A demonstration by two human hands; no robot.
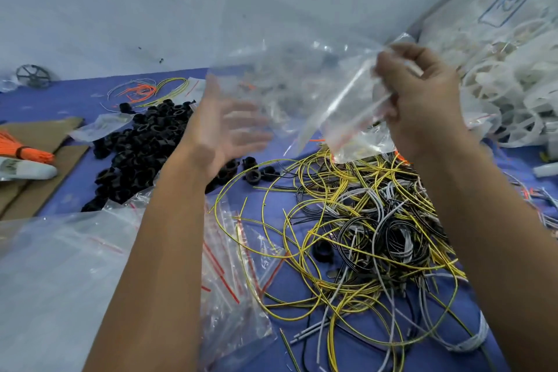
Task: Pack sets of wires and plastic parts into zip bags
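Observation:
A clear zip bag (pixel 305 93) hangs in the air above the blue table. My right hand (pixel 422 100) pinches it at its upper right edge. My left hand (pixel 232 130) is blurred, fingers spread, just behind the bag's lower left part; whether it touches the bag I cannot tell. Below the bag lies a tangle of yellow, black and grey wires (pixel 368 220). A heap of black plastic parts (pixel 142 148) lies to the left. Empty zip bags with red strips (pixel 232 281) lie near my left forearm.
A large sack of white plastic rings (pixel 498 69) fills the right side. Orange ties (pixel 27 148) and cardboard (pixel 39 187) lie at the left. A big clear bag (pixel 54 281) covers the near left. Loose wires (pixel 151 90) lie by the wall.

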